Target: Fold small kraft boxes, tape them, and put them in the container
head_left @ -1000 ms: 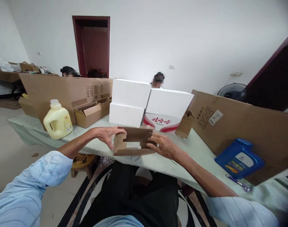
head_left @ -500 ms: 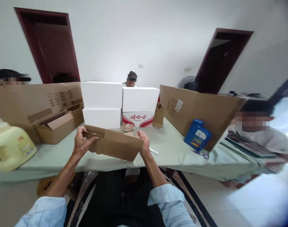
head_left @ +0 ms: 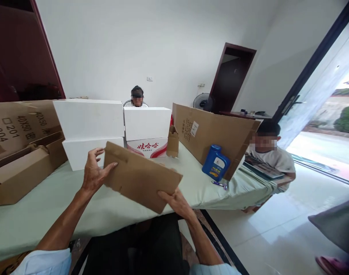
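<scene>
A brown piece of cardboard is held tilted above the table, its right end lower than its left. My left hand grips its left edge, with the thumb across the near face. At the lower right corner my right hand pinches it, thumb in front and fingers hidden behind. Beyond it stand white boxes stacked in two columns. One lower box bears red lettering. The cardboard hides part of the tabletop.
An open cardboard box lies at left. A large cardboard panel stands at right, with a blue jug and a purple-and-silver tool before it. One person sits opposite, another at right. Green cloth covers the table.
The view has swung right and closer. The cardboard has turned its broad face more toward me, and my right hand has shifted to its lower corner with the thumb in front.
</scene>
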### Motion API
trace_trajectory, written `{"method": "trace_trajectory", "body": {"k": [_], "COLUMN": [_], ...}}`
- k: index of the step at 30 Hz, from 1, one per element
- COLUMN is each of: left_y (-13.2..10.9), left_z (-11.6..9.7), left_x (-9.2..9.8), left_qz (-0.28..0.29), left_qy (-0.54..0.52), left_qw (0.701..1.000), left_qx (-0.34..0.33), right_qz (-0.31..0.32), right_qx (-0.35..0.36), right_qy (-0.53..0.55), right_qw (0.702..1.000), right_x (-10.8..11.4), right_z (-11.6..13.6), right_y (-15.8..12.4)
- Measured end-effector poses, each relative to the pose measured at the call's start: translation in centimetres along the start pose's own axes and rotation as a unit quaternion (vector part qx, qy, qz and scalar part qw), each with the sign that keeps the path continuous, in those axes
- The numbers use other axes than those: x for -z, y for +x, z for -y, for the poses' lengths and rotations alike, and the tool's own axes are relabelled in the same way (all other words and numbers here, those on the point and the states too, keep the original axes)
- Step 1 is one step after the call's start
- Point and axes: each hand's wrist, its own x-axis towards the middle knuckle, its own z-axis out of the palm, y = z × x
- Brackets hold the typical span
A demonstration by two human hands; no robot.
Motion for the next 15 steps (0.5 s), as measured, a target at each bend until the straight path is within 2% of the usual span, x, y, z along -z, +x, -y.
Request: {"method": "trace_trajectory", "body": {"k": [2, 3, 5, 6, 8, 10, 13, 15], "left_y": [0.1, -0.4, -2.4, -3.9, -7.7, -11.8, -17.1, -19.3], "left_z": [-1.0, -1.1, -0.1, 0.9, 3.7, 6.6, 10.0, 11.1], "left_x": [-0.5, -0.6, -0.5, -0.4, -0.2, -0.2, -0.6, -1.1], "left_qz": [0.039, 0.062, 0.109, 0.128, 0.160, 0.186, 0.228, 0.221], "left_qy": [0.017, 0.024, 0.030, 0.030, 0.029, 0.037, 0.050, 0.048], "left_qw": [0.998, 0.996, 0.991, 0.989, 0.985, 0.982, 0.972, 0.974], "left_qx": [-0.053, -0.066, -0.068, -0.062, -0.053, -0.015, 0.037, 0.009], "right_qz": [-0.133, -0.217, -0.361, -0.391, -0.392, -0.381, -0.360, -0.331], "right_qx": [0.028, 0.058, 0.099, 0.092, 0.013, -0.056, -0.129, -0.171], "right_qy": [-0.022, -0.050, -0.136, -0.196, -0.333, -0.391, -0.432, -0.459], "right_qw": [0.991, 0.973, 0.917, 0.895, 0.858, 0.836, 0.816, 0.807], "right_x": [3.9, 6.0, 10.2, 12.3, 15.8, 18.4, 20.3, 20.6], "right_z": [1.7, 2.5, 3.2, 3.2, 2.2, 0.3, -3.1, -5.1], "right_y": [0.7, 1.5, 4.1, 5.7, 9.4, 13.4, 18.9, 21.9]}}
